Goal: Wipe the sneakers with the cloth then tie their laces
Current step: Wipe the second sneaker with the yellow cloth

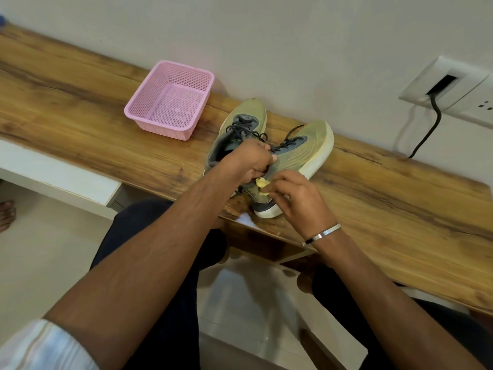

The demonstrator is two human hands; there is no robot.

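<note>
Both my forearms reach forward, hands nearly touching. My left hand (249, 160) curls its fingers closed around something. My right hand (296, 194), wrist banded, pinches with bent fingertips.

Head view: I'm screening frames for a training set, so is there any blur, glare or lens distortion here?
Head view: wide-angle bending tilts and curves the wooden shelf; lighting soft and even, shadows faint; mild glare on the floor tiles and the bracelet; the right hand and yellow cloth look slightly soft, the pink basket sharp.
</note>
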